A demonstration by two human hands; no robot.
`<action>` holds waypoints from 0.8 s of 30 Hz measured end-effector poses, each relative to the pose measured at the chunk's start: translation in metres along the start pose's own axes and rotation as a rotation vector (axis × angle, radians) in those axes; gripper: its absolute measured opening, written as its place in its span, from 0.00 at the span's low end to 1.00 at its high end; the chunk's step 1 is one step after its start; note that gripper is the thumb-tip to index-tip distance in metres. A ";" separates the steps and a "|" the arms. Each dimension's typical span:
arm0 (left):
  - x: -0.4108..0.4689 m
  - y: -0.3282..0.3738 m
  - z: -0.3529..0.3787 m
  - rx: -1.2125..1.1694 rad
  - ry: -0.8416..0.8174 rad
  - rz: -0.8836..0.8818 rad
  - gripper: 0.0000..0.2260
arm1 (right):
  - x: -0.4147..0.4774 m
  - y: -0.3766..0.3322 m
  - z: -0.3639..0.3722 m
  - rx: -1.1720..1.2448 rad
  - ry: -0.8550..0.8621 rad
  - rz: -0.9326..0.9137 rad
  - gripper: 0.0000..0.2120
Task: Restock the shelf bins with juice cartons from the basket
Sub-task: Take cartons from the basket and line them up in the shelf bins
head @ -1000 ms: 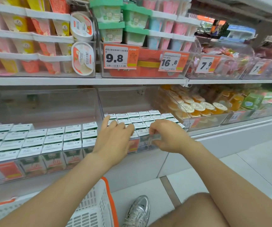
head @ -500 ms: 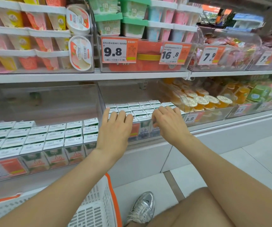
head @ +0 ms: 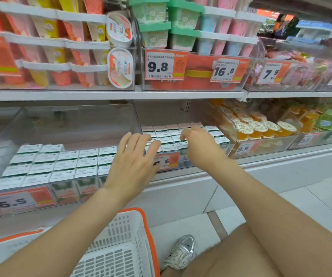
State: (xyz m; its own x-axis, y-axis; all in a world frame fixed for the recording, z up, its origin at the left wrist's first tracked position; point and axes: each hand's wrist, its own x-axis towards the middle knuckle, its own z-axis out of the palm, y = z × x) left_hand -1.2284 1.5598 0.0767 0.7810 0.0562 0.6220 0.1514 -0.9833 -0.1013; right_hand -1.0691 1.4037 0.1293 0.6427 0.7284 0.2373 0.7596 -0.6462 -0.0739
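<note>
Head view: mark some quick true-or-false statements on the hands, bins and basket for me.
1. The left hand reaches the middle bin with straight fingers. True.
2. The right hand is down in the basket. False: it is over the middle bin's cartons.
3. The tag on the left bin reads 6.5. True.
4. The basket's rim is blue. False: it is orange.
5. The left bin is packed to its back. False: cartons fill only its front rows.
</note>
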 end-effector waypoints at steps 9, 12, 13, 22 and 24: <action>-0.102 -0.096 -0.061 0.021 -0.041 -0.169 0.12 | -0.020 -0.123 -0.005 0.155 0.163 -0.441 0.13; -0.130 -0.121 -0.066 0.082 -0.059 -0.264 0.10 | -0.027 -0.155 0.020 0.093 0.084 -0.516 0.11; -0.137 -0.127 -0.066 0.091 -0.065 -0.301 0.10 | -0.030 -0.165 0.029 0.063 0.046 -0.517 0.11; -0.148 -0.130 -0.066 -0.078 -0.025 -0.468 0.08 | -0.023 -0.191 0.056 -0.143 0.071 -0.440 0.26; -0.141 -0.133 -0.066 -0.121 -0.005 -0.504 0.08 | -0.016 -0.191 0.053 -0.149 0.099 -0.415 0.28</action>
State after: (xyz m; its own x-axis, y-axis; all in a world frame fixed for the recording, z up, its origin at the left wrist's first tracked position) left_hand -1.3988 1.6709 0.0536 0.6318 0.5290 0.5666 0.4392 -0.8466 0.3006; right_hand -1.2196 1.5277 0.0881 0.2687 0.9123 0.3091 0.9237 -0.3350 0.1860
